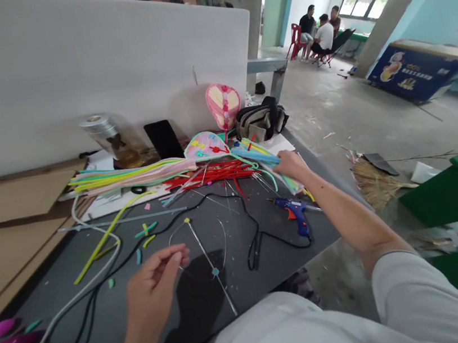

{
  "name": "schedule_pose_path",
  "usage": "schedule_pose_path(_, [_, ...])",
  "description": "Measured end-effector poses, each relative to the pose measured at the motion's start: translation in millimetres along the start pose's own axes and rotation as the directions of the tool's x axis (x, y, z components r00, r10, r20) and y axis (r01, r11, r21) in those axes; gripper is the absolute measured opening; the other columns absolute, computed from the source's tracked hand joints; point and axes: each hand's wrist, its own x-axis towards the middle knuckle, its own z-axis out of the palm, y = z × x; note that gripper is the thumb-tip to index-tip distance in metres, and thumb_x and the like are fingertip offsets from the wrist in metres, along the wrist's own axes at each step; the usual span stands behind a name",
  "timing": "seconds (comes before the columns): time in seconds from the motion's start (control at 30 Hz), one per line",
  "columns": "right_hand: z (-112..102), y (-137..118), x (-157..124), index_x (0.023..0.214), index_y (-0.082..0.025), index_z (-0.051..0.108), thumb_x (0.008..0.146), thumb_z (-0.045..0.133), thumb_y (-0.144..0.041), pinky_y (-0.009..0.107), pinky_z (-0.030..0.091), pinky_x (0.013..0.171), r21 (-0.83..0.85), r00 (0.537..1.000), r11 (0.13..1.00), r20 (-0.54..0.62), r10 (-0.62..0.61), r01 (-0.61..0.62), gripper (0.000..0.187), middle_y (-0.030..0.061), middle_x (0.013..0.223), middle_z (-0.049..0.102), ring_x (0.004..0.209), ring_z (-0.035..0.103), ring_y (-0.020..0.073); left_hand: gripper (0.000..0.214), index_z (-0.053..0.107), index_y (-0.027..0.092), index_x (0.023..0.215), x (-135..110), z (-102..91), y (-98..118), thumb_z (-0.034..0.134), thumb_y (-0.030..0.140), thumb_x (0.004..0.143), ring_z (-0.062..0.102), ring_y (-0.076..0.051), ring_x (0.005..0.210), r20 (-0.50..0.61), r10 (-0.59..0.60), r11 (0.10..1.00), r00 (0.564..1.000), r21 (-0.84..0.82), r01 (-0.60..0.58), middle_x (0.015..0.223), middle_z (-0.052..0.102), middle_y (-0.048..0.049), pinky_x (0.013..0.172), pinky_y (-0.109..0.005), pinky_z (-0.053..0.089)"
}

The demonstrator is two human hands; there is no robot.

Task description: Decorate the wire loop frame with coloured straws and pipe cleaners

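On the dark table lies a thin wire loop (224,234) on a straight metal stem (202,246), with a yellow tip and a small blue piece (215,272) lower down. My left hand (154,287) is at the loop's left side, thumb and fingertips pressed together; what they hold, if anything, is hidden. My right hand (293,166) reaches to the back right, its fingers closed at a bundle of blue, white and yellow pipe cleaners (258,155). Below that hand rests a blue glue gun (297,213) with an orange trigger.
Red pipe cleaners (216,171) and a yellow-pink bundle (135,174) lie along the back. Behind stand a jar (111,139), a black phone (164,140), two decorated heart-shaped pieces (224,106) and a bag (260,120). Cables (255,219) cross the table. Several people sit far off.
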Motion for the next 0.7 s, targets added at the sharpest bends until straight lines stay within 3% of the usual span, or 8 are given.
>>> schedule_pose_path(0.13, [-53, 11, 7, 0.096, -0.013, 0.072, 0.066, 0.082, -0.03, 0.029, 0.05, 0.071, 0.058, 1.0, 0.998, 0.011, -0.015, 0.014, 0.035, 0.0103, 0.097, 0.073, 0.089, 0.067, 0.0248, 0.04, 0.076, 0.019, 0.097, 3, -6.4, -7, 0.071, 0.054, 0.077, 0.075, -0.024, 0.081, -0.015, 0.032, 0.999, 0.999, -0.001, -0.032, 0.09, 0.08, -0.0077, 0.078, -0.034, 0.061])
schedule_pose_path(0.27, [-101, 26, -7, 0.089, -0.016, 0.073, 0.065, 0.083, -0.032, 0.03, 0.052, 0.07, 0.169, 1.0, 0.985, 0.009, -0.027, 0.025, 0.03, 0.0043, 0.084, 0.074, 0.079, 0.067, 0.0227, 0.039, 0.076, 0.019, 0.097, 10, -7.4, -18, 0.073, 0.053, 0.078, 0.074, -0.022, 0.08, 0.003, 0.04, 0.996, 0.999, -0.075, -0.04, 0.089, 0.079, -0.007, 0.075, -0.032, 0.06])
schedule_pose_path(0.43, [-127, 24, -27, 0.088, -0.017, 0.073, 0.06, 0.085, -0.031, 0.033, 0.056, 0.073, 0.48, 0.99, 0.867, -0.02, -0.142, 0.134, 0.033, 0.0031, 0.082, 0.074, 0.075, 0.067, 0.0224, 0.038, 0.077, 0.019, 0.097, 18, -4.7, -34, 0.076, 0.052, 0.078, 0.074, -0.02, 0.081, 0.014, 0.024, 0.982, 1.0, -0.186, -0.021, 0.092, 0.079, -0.0069, 0.072, -0.027, 0.058])
schedule_pose_path(0.6, [-122, -28, -17, 0.099, -0.016, 0.075, 0.058, 0.087, -0.039, 0.033, 0.056, 0.074, 0.549, 0.925, 0.754, -0.103, -0.367, 0.36, 0.049, 0.0028, 0.086, 0.075, 0.076, 0.068, 0.0212, 0.038, 0.076, 0.017, 0.095, 25, -0.5, -36, 0.076, 0.049, 0.076, 0.073, -0.02, 0.074, -0.063, 0.042, 0.964, 0.997, -0.259, -0.057, 0.082, 0.078, -0.0068, 0.069, -0.029, 0.058])
schedule_pose_path(0.7, [-108, -92, 4, 0.107, -0.015, 0.075, 0.065, 0.083, -0.043, 0.031, 0.054, 0.072, 0.422, 0.819, 0.71, -0.172, -0.548, 0.564, 0.051, 0.003, 0.086, 0.076, 0.076, 0.068, 0.0212, 0.035, 0.075, 0.016, 0.092, 33, 1.4, -35, 0.074, 0.046, 0.076, 0.073, -0.02, 0.07, -0.126, 0.078, 0.949, 0.989, -0.295, -0.113, 0.077, 0.077, -0.0068, 0.068, -0.029, 0.058])
